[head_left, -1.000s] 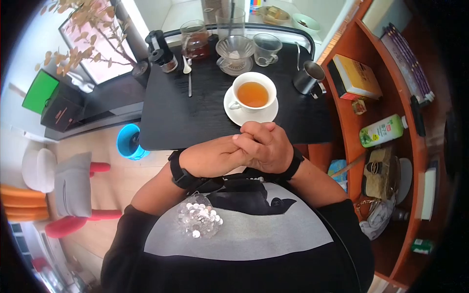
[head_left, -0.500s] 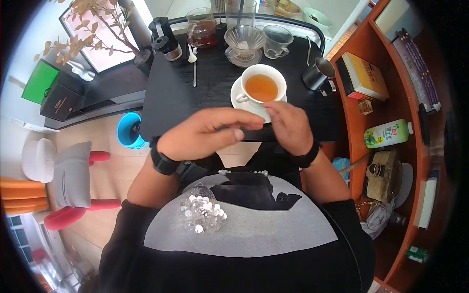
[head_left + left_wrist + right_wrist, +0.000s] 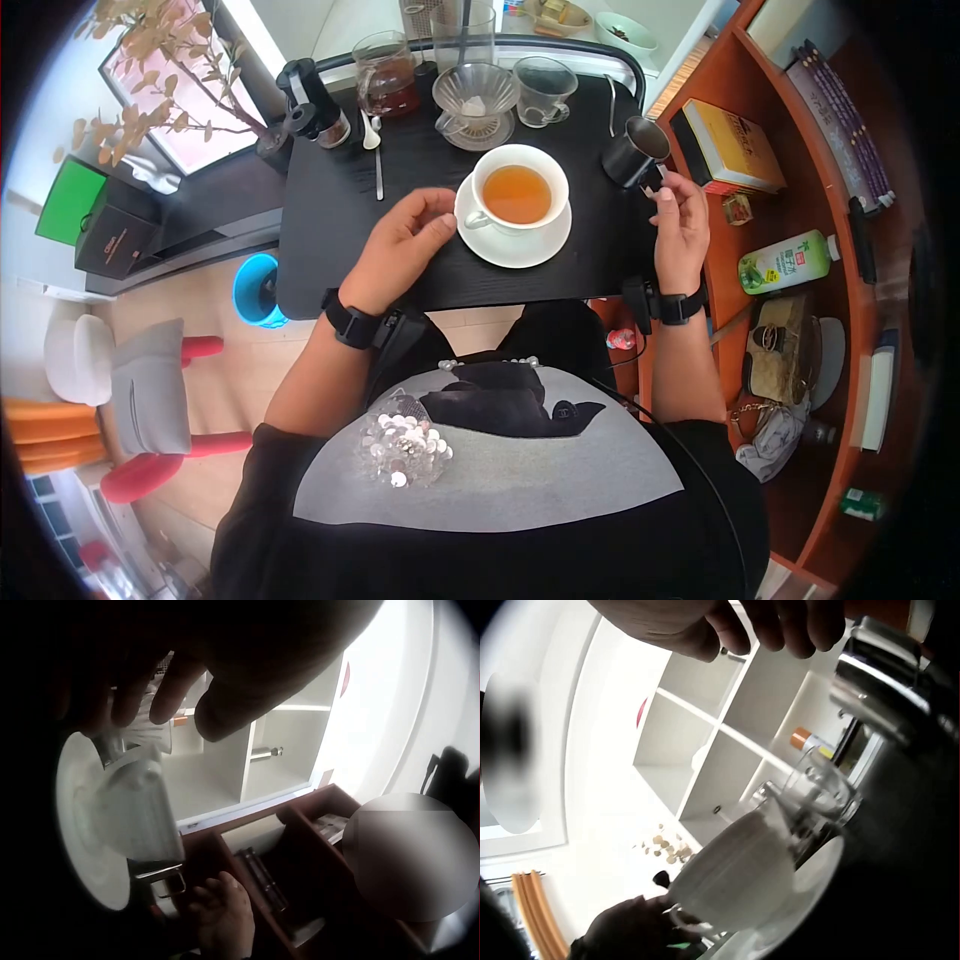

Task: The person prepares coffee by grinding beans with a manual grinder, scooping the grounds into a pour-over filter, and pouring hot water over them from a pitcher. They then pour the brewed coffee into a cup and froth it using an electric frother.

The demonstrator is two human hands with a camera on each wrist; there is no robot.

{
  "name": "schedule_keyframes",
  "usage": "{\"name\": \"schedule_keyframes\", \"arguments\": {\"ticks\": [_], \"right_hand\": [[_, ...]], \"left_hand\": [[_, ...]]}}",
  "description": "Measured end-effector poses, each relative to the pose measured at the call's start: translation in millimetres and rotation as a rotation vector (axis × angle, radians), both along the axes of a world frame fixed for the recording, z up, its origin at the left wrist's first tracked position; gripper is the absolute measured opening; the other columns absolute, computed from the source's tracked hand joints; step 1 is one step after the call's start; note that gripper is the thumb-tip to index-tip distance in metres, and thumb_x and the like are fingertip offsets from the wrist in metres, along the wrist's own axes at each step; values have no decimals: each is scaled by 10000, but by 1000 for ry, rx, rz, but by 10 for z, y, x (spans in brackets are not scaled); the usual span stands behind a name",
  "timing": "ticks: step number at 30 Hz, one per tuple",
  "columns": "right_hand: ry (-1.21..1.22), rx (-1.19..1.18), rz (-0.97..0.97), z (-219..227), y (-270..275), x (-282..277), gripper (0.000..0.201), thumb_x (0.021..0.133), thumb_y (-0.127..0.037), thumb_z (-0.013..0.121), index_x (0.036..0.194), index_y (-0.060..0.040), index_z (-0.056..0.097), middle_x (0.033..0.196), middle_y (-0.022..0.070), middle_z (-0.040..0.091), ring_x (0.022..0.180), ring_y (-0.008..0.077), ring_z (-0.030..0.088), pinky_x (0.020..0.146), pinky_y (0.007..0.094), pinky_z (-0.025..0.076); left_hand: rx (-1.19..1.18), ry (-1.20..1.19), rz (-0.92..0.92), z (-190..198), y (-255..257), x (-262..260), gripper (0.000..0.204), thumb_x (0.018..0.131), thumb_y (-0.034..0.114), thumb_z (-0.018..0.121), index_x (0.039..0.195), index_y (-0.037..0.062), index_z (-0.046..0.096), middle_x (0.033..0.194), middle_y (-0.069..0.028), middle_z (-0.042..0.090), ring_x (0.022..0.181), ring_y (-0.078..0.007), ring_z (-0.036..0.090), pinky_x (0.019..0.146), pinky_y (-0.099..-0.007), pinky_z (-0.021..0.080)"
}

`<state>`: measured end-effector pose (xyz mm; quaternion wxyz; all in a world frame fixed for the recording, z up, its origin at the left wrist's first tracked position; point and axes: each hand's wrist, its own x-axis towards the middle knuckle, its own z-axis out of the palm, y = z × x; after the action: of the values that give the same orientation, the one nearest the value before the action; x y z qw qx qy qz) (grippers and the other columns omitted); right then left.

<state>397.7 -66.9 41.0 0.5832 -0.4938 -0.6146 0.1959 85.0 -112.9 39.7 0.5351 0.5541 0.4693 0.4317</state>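
Note:
A white cup (image 3: 483,217) of amber liquid stands on a white saucer (image 3: 515,254) on the black table. At the saucer's left edge is my left hand (image 3: 402,245), its fingers loosely bent and holding nothing; the left wrist view shows them above the cup's side. My right hand (image 3: 683,232) reaches the table's right side, fingertips right at the handle of a steel milk pitcher (image 3: 630,155). In the right wrist view its fingers (image 3: 771,626) extend loosely beside the pitcher (image 3: 877,686), not wrapped round it.
Behind the cup stand a glass dripper (image 3: 475,100), a glass cup (image 3: 543,95) and a glass pot (image 3: 385,85) of dark liquid. A grinder (image 3: 312,105) and spoons (image 3: 379,165) lie left. A wooden shelf (image 3: 735,200) with books borders the right; a blue bin (image 3: 258,290) stands on the floor.
My hands were clasped together in front of the saucer, then came apart. The left moved to the saucer's left edge, the right out to the pitcher's handle.

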Motion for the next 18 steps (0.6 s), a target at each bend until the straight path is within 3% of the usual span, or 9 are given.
{"name": "schedule_keyframes", "arguments": {"ticks": [1, 6, 7, 9, 13, 16, 18], "right_hand": [[-62, -36, -109, -45, 53, 87, 195, 859, -95, 549, 1025, 7, 554, 973, 64, 510, 760, 123, 520, 700, 244, 442], [-82, -116, -202, -234, 204, 230, 270, 820, -138, 606, 1043, 2, 550, 951, 71, 523, 700, 119, 522, 677, 250, 446], [-25, -155, -194, -239, 229, 229, 292, 816, -151, 614, 1058, -4, 542, 934, 75, 530, 702, 117, 520, 666, 253, 447], [-46, -209, -200, -323, 316, 302, 336, 835, -220, 600, 1106, -41, 511, 916, 19, 538, 718, 79, 526, 498, 199, 438], [-13, -224, -189, -390, 463, 347, 364, 831, -236, 604, 1113, -33, 497, 900, 20, 543, 716, 81, 526, 479, 201, 432], [-36, -199, -240, -350, 499, 310, 331, 816, -238, 623, 1046, -14, 540, 861, 52, 545, 668, 106, 530, 588, 235, 449], [76, -439, -98, -218, 452, 266, 268, 839, -253, 591, 971, -22, 558, 770, 26, 562, 601, 91, 529, 516, 230, 441]], "left_hand": [[33, 65, -46, -39, 16, 22, 291, 896, 187, 516, 1150, 43, 502, 1030, -19, 560, 888, -80, 511, 744, -232, 415], [-37, 104, -86, -77, 85, 183, 191, 871, 169, 563, 971, 8, 538, 796, -10, 563, 720, -80, 526, 673, -215, 433], [-33, 104, -96, -75, 96, 204, 191, 871, 169, 563, 971, 8, 538, 796, -10, 563, 720, -80, 526, 673, -215, 433], [-81, 137, -78, -82, 116, 202, 167, 904, 231, 514, 950, 73, 542, 816, 29, 569, 701, -46, 515, 610, -180, 391], [-101, 82, -59, -107, 105, 220, 158, 912, 240, 500, 910, 88, 542, 800, 34, 577, 692, -40, 522, 592, -173, 386], [-105, 44, -55, -140, 106, 207, 157, 900, 208, 524, 892, 52, 542, 776, 13, 567, 682, -55, 531, 609, -195, 416], [-112, 42, -55, -138, 109, 208, 170, 903, 232, 520, 894, 65, 550, 783, 20, 578, 701, -52, 547, 604, -184, 410]]}}
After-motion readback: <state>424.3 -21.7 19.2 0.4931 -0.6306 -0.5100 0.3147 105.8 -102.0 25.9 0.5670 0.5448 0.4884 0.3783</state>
